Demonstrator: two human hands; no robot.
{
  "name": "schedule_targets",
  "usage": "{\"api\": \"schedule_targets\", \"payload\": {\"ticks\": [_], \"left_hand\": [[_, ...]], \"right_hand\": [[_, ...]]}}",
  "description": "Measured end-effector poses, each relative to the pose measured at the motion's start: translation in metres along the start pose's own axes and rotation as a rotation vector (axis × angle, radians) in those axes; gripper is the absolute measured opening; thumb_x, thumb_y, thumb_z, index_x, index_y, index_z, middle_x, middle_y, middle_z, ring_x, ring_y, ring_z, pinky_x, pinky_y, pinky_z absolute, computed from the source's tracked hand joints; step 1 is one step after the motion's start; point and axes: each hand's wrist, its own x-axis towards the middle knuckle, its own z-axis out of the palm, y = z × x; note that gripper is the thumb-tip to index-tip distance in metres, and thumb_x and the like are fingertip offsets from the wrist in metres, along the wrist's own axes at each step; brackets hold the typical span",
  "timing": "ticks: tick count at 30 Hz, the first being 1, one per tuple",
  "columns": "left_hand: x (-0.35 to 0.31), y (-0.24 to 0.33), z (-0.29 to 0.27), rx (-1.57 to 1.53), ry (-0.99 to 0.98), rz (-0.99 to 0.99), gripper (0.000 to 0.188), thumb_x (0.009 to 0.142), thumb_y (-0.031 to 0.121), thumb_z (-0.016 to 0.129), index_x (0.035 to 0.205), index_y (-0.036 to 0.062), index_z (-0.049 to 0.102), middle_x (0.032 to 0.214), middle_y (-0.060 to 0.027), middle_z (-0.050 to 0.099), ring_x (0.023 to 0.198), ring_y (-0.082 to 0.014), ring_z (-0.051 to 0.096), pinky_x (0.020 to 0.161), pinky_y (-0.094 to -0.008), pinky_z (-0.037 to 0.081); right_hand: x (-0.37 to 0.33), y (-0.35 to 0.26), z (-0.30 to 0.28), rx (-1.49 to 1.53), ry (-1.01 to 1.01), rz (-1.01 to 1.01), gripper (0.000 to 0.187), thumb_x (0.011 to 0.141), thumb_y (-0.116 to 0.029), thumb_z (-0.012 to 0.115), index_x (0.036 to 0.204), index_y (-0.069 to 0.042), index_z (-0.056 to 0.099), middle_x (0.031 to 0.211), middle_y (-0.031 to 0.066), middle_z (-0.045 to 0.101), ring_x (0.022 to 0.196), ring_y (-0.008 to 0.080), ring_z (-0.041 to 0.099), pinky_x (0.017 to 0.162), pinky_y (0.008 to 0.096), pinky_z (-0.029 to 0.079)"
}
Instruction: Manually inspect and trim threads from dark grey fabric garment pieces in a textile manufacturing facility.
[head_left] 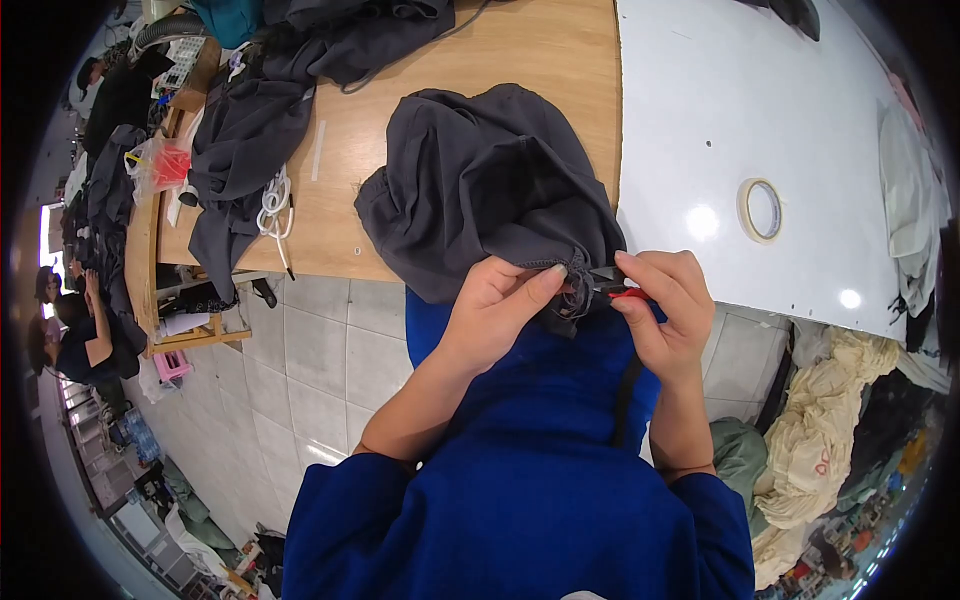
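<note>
A dark grey garment lies bunched on the wooden table's front edge, its gathered end hanging toward my lap. My left hand pinches the seam at that end between thumb and fingers. In my right hand is a small pair of thread snips with red on the handle, gripped between thumb and fingers. The blades point left and meet the fabric beside my left thumb. Loose threads show around the seam; whether the blades are closed on one is too small to tell.
More dark grey garments lie at the table's left, with a coiled white cord beside them. A tape roll rests on the white table to the right. Cream cloth is heaped below it. Another person works far left.
</note>
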Motion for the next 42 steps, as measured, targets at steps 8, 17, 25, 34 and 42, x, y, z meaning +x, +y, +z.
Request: {"api": "schedule_targets", "payload": {"ticks": [8,17,25,34,42], "left_hand": [[-0.001,0.002,0.003,0.118,-0.016,-0.004,0.020,0.092,0.008,0.054,0.108,-0.0021,0.060,0.096,-0.0040,0.064,0.086,-0.0073,0.057,0.079,-0.0216,0.047],[-0.002,0.002,0.004,0.196,-0.002,0.011,0.019,0.091,0.008,0.056,0.106,-0.0027,0.061,0.095,-0.0032,0.064,0.085,-0.0066,0.056,0.078,-0.0211,0.046],[-0.002,0.003,0.005,0.185,0.004,0.006,0.020,0.092,0.010,0.054,0.106,-0.0032,0.061,0.095,-0.0034,0.064,0.084,-0.0064,0.056,0.077,-0.0207,0.046],[-0.005,-0.008,-0.002,0.134,0.029,-0.084,0.024,0.094,0.017,0.052,0.100,-0.0031,0.064,0.083,0.0021,0.061,0.073,-0.0011,0.048,0.065,-0.0152,0.039],[-0.004,-0.004,0.004,0.134,0.074,-0.010,0.021,0.093,0.014,0.054,0.102,-0.0028,0.063,0.084,0.0014,0.061,0.075,-0.0024,0.050,0.068,-0.0169,0.042]], "right_hand": [[0.005,-0.002,-0.002,-0.076,-0.002,-0.075,0.036,0.064,-0.016,0.075,0.099,-0.009,0.070,0.077,0.0022,0.062,0.063,0.0158,0.049,0.057,0.0257,0.037],[0.007,-0.005,-0.005,-0.138,-0.022,-0.108,0.034,0.063,-0.019,0.075,0.096,-0.010,0.071,0.075,0.0015,0.062,0.061,0.0142,0.048,0.054,0.0249,0.036],[-0.004,0.001,-0.002,-0.056,0.049,-0.034,0.034,0.065,-0.013,0.076,0.097,-0.005,0.069,0.076,0.0060,0.061,0.064,0.0148,0.051,0.057,0.0239,0.041],[-0.010,-0.013,0.022,-0.012,0.089,0.147,0.042,0.061,-0.003,0.079,0.101,-0.004,0.066,0.065,0.0040,0.052,0.055,0.0124,0.047,0.050,0.0221,0.038],[-0.015,-0.017,0.019,-0.097,0.162,-0.006,0.026,0.062,-0.003,0.078,0.087,-0.007,0.070,0.061,0.0044,0.056,0.050,0.0163,0.046,0.047,0.0249,0.035]]}}
